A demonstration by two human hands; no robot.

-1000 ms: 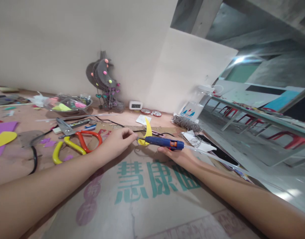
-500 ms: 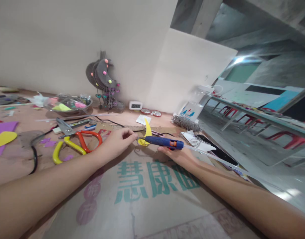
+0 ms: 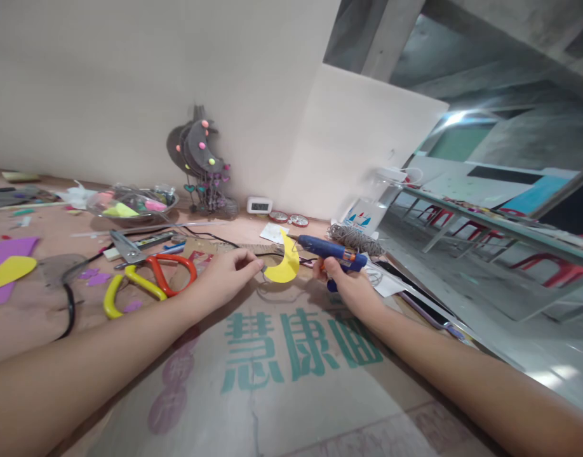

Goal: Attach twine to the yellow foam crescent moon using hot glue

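My left hand is closed, its thumb and forefinger pinching the lower left end of a yellow crescent moon cutout. The crescent is held just above the printed cardboard. My right hand is wrapped round a blue hot glue gun, with a long clear glue stick trailing from its back end. The gun's nozzle points left, close to the crescent's upper tip; whether it touches cannot be made out. Some thin grey cord shows below the crescent.
Yellow-and-orange-handled scissors lie left of my left hand. Behind stand a bowl of craft bits, a grey moon ornament and a small digital clock. Grey yarn and a dark phone lie to the right.
My right hand has moved the glue gun right and up, from across the crescent to near its upper tip. More of the crescent shows, facing me. My left hand keeps its pinch.
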